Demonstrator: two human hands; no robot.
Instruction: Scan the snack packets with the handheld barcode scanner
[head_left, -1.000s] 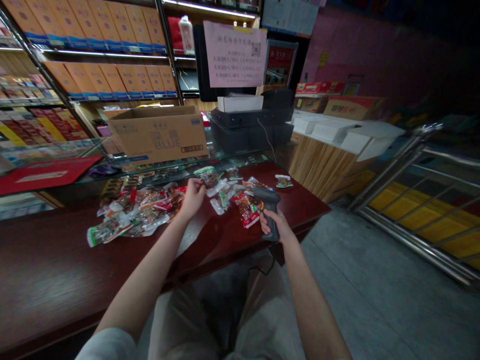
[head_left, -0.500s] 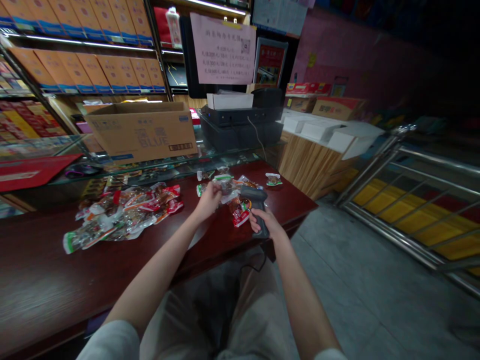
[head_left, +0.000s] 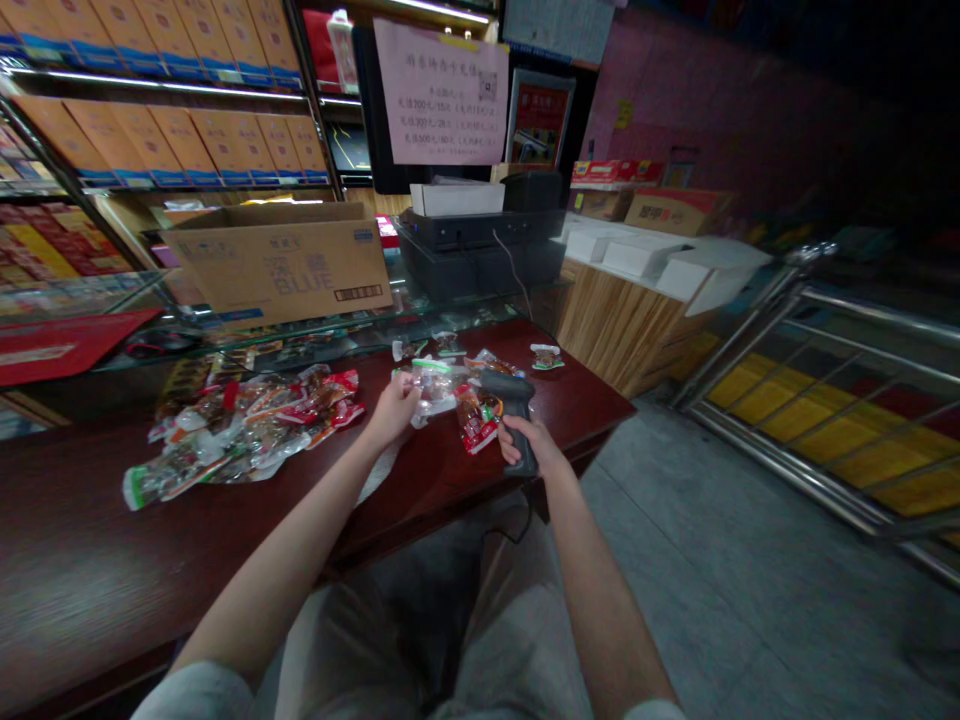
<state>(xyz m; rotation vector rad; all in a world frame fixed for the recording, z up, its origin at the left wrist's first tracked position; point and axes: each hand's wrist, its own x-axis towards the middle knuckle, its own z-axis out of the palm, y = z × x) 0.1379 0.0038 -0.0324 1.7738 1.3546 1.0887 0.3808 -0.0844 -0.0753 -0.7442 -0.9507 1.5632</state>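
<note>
Many crinkly snack packets (head_left: pixel 247 425) on our glossy counter (head_left: pixel 150 530)
Our right hand (head_left: pixel 534 447) grips a black plastic scanner (head_left: pixel 510 392); our left hand (head_left: pixel 394 412) pinches a packet (head_left: pixel 433 385).

The scanner (head_left: pixel 511 412) is dull black plastic. The snack bags (head_left: pixel 247 428) are thin, shiny plastic. The table (head_left: pixel 112 520) is smooth, glossy dark wood.

Cardboard carton (head_left: pixel 277 268) on glass display counter (head_left: pixel 465 316)
</note>
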